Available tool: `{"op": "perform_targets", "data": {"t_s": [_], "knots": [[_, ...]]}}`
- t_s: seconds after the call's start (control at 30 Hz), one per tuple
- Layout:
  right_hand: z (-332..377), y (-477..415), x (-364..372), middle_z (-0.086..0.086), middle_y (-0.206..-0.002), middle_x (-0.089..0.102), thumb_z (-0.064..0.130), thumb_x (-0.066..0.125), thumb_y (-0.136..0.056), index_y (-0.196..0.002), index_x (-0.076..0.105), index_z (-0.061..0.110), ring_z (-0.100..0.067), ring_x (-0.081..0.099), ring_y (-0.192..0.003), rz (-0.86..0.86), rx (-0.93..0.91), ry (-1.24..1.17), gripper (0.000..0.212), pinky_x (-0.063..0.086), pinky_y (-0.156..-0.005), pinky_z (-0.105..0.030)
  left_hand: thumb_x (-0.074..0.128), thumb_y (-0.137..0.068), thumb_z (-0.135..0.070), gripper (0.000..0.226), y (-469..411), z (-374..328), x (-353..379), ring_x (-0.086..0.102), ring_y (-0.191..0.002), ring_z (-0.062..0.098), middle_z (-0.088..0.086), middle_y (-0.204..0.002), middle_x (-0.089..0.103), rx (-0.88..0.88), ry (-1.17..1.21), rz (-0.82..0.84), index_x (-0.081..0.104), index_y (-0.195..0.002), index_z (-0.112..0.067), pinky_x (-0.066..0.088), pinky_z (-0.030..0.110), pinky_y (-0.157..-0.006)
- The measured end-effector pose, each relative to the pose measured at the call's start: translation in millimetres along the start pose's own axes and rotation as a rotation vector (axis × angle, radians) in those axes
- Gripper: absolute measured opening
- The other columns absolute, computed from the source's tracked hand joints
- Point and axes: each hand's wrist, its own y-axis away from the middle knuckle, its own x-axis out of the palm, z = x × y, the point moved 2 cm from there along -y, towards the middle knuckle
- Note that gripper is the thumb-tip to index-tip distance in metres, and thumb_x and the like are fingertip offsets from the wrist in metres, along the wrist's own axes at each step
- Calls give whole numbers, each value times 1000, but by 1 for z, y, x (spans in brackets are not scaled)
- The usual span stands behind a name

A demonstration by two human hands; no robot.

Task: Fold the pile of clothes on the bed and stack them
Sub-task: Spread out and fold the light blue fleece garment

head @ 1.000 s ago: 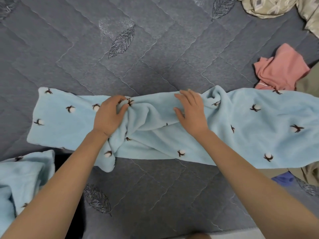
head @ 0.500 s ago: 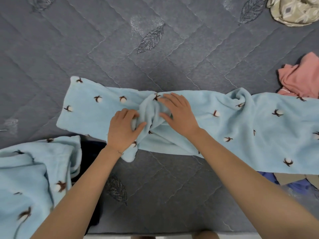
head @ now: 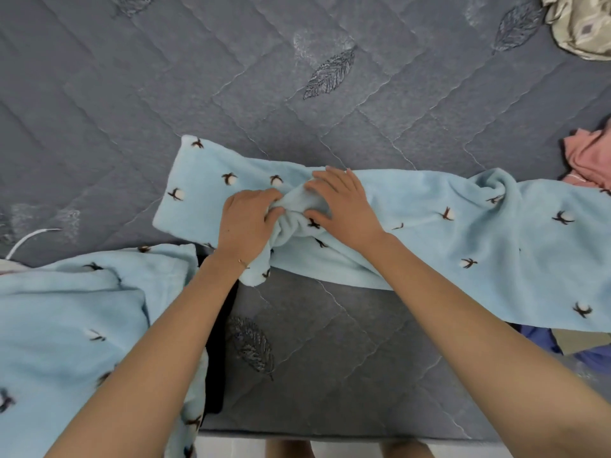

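A long light-blue fleece garment [head: 463,246] with small cotton-flower prints lies stretched left to right across the grey quilted bed [head: 297,77]. Its middle is bunched into a twisted fold. My left hand [head: 244,223] grips that bunch from the left, fingers curled into the cloth. My right hand [head: 344,206] lies on the bunch from the right, fingers spread over the fabric and thumb tucked under a fold. A second piece of the same blue fleece [head: 76,325] lies folded at the lower left.
A pink garment [head: 588,160] sits at the right edge, a beige patterned cloth [head: 575,28] at the top right. Dark blue and tan clothes [head: 562,342] peek out under the fleece's right end. A black item [head: 218,342] lies beside the folded piece. The bed's near edge [head: 330,436] runs along the bottom.
My hands have come together on the bunched middle of the fleece. The view has shifted left, bringing more of the folded blue piece into sight.
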Motion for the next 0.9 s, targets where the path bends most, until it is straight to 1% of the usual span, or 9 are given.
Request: {"op": "perform_targets", "data": {"t_s": [0.1,0.17,0.27,0.33,0.4,0.57,0.63,0.73,0.9], "knots": [[13,-11,-10,-8,-85,63,20,67,-88,-92,63,5,-29,58,-88,-18,50,-80,16,36,-102,-42,55,-97,-24,24,-5,7,-10,61,-94,25,6,-105,69,-38,112,62,67,-115,-13,45,34,-83],[22,-14,-13,-8,-76,59,16,62,-92,-89,59,3,-28,53,-73,4,87,-116,14,46,-79,-46,53,-99,-25,23,-7,16,-14,58,-101,17,0,-114,65,-101,186,100,64,-119,-21,43,28,-88],[35,-14,-14,-4,-69,55,19,55,-98,-91,54,3,-22,48,-60,-50,183,-153,17,42,-58,-37,55,-95,-35,25,-6,30,-22,55,-103,22,2,-114,59,-152,177,134,58,-113,-19,45,35,-89],[38,-14,-15,5,-62,45,22,51,-101,-92,48,7,-15,41,-53,-78,265,-185,18,31,-50,-30,54,-85,-56,43,-2,31,-26,52,-104,24,1,-112,57,-177,173,150,54,-108,-19,45,40,-90],[43,-14,-15,6,-63,46,23,48,-103,-93,42,12,-14,41,-54,-88,314,-201,16,25,-51,-31,62,-79,-61,56,5,30,-29,50,-107,25,3,-119,52,-202,148,173,50,-114,-18,44,43,-92],[54,-13,-16,0,-68,51,25,42,-104,-94,35,14,-21,47,-60,-99,363,-195,16,28,-55,-33,71,-82,-46,80,15,32,-21,48,-112,33,12,-135,36,-308,-15,255,27,-140,-11,44,46,-85],[54,-11,-14,-4,-67,51,25,41,-105,-95,33,14,-28,48,-61,-97,379,-157,16,29,-56,-35,68,-86,-39,75,13,36,-24,53,-105,34,13,-128,42,-401,54,228,25,-138,-7,45,45,-79],[55,-7,-10,-8,-67,53,24,42,-104,-95,33,13,-38,54,-64,-71,390,-101,16,33,-58,-38,63,-90,-33,51,5,45,-37,55,-94,30,12,-112,51,-479,77,237,37,-124,-6,44,41,-75],[60,-7,-4,-7,-75,53,17,53,-96,-93,36,12,-32,52,-69,52,424,-83,18,30,-63,-34,47,-96,-14,4,-1,65,-61,48,-72,20,3,-79,52,-447,143,104,48,-95,-10,34,29,-64]]}}
